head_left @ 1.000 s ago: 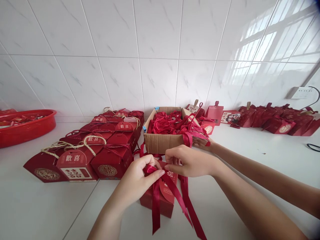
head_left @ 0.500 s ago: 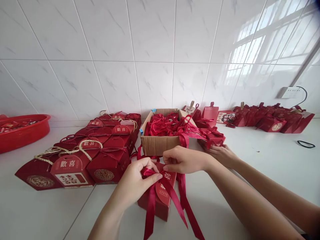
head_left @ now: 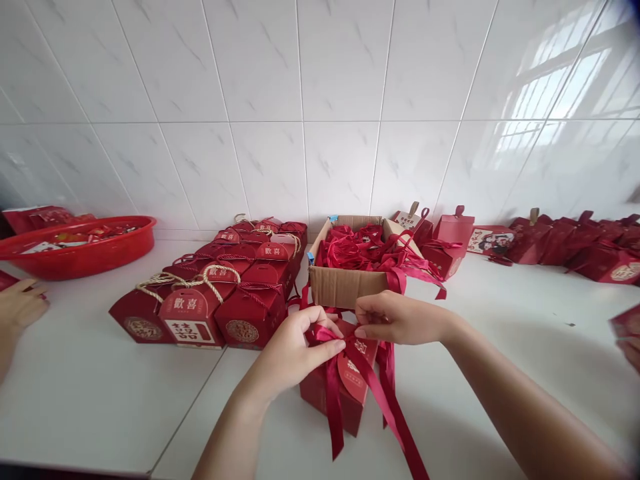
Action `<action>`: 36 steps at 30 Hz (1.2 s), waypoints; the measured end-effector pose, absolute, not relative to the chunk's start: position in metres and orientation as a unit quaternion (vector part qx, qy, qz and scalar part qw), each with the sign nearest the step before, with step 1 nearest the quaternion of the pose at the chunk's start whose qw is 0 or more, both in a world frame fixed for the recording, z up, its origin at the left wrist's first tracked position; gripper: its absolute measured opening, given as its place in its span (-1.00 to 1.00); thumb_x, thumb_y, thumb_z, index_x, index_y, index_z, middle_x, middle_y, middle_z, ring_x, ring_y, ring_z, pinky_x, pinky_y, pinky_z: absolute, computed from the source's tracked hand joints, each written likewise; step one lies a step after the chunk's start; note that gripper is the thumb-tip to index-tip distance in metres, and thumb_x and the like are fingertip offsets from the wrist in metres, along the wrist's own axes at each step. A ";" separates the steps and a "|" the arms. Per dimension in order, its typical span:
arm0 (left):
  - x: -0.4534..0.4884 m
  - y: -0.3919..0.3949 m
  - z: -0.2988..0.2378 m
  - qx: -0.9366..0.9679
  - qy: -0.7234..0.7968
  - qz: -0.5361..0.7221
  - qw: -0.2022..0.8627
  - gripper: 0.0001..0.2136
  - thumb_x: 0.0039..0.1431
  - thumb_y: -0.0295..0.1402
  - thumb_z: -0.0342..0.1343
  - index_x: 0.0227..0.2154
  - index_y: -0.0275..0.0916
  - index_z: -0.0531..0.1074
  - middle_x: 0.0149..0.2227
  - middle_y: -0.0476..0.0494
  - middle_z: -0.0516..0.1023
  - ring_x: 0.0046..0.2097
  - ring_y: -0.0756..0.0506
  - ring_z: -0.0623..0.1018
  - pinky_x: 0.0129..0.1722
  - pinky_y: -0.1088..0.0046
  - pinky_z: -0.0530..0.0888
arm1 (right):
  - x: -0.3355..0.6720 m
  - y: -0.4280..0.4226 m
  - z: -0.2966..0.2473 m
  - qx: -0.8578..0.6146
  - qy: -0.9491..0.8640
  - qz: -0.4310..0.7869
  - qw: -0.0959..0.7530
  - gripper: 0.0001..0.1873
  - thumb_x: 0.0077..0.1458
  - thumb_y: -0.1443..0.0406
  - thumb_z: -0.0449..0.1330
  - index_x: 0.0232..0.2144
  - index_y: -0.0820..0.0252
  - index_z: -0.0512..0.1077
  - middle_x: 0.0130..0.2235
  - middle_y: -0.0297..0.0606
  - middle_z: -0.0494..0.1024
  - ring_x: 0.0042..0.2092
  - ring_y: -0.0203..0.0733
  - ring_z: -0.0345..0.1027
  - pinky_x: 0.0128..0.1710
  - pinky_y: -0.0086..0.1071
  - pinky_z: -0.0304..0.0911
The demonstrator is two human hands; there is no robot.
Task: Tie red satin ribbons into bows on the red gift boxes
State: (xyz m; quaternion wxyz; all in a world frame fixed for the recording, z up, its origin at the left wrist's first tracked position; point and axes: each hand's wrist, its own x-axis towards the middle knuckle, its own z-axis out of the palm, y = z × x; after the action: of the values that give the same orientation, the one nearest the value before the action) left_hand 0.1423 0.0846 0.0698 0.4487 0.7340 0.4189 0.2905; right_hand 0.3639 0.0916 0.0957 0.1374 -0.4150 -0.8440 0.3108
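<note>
A small red gift box stands on the white counter in front of me, with a dark red ribbon draped over its top and hanging down its front. My left hand pinches the ribbon at the top of the box, fingers closed. My right hand pinches the same ribbon from the right side, thumb and fingers pressed together. Behind them sits an open cardboard box full of loose red ribbons.
A block of finished red boxes with cord handles stands at left. A red plastic basin is at far left. More red boxes line the tiled wall at right. Another person's hand rests at the left edge, and another at the right edge.
The camera has swung left. The other person's hand that reached beside the cardboard box has withdrawn to the right edge with a box. My hands stay pinched on the ribbon.
</note>
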 end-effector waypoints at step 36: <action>0.147 0.084 0.069 0.740 0.413 0.304 0.435 -0.69 0.01 -0.34 0.22 -0.60 -0.16 0.14 -0.36 -0.11 0.58 0.07 -0.23 0.48 0.00 0.29 0.38 | 0.366 0.098 0.092 -0.337 -0.852 0.356 0.184 -0.60 0.16 0.21 0.08 -0.66 0.20 0.15 -0.62 -0.47 0.08 -0.58 -0.43 -0.10 -0.62 -0.45 -0.13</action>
State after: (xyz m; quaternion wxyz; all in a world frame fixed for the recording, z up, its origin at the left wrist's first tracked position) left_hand 0.1469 0.0836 0.0686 0.4348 0.7403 0.4128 0.3041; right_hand 0.3663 0.0981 0.0915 0.1839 -0.3373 -0.8518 0.3561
